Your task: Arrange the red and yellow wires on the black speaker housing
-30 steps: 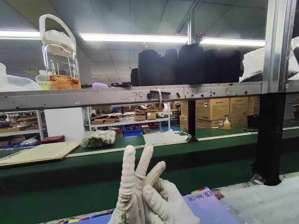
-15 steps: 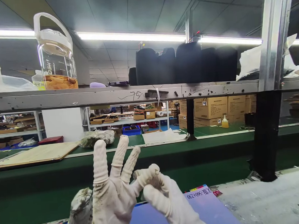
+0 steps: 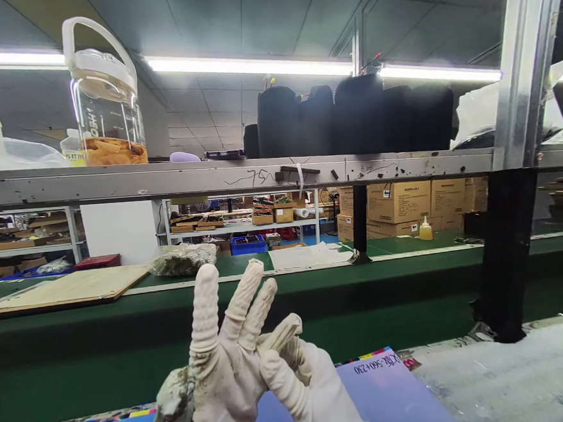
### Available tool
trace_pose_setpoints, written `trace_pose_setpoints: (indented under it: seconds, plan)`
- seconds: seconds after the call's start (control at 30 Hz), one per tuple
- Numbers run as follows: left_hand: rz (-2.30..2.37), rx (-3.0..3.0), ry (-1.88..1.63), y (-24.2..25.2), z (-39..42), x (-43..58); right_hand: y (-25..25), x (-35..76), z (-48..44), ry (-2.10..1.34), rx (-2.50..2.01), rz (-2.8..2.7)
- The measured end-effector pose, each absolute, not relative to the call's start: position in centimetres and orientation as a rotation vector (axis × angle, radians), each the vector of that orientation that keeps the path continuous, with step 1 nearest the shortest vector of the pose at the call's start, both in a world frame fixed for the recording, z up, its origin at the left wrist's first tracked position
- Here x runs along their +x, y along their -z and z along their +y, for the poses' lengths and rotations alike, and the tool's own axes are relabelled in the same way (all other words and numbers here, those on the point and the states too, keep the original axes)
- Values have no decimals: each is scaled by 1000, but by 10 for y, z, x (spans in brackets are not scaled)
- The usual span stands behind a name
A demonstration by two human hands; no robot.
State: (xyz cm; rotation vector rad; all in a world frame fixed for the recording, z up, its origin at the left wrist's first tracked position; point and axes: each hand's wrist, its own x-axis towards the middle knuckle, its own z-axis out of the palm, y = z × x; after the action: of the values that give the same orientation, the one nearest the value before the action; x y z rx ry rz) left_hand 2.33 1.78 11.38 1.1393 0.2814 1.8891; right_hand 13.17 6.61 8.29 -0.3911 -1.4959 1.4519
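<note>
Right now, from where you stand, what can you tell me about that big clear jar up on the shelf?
The clear jar looks like glass or clear plastic, with dark markings on its side too distorted to read. It has a white lid with a white arched handle rising above it. Orange-brown pieces fill the bottom, and the rest looks empty. It stands upright on the grey metal shelf, left of centre, and only the shelf visibly touches it.

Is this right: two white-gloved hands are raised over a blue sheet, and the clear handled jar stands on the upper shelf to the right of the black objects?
One error: the clear handled jar stands to the left of the black objects on the upper shelf, as the head view shows. The rest holds: one white-gloved hand and the other hand are raised over the blue sheet.
</note>
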Motion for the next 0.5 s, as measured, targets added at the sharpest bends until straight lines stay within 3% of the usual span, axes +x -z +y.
trace_pose_setpoints:
  seconds: [0.33, 0.5]
  plan:
    - [59, 1154, -1758, -121, 21, 26, -84, 136, 61, -1067, -443, -1730]
    - [79, 1147, -1822, -113, 23, 29, -75, 129, 60, -1210, -531, -1689]
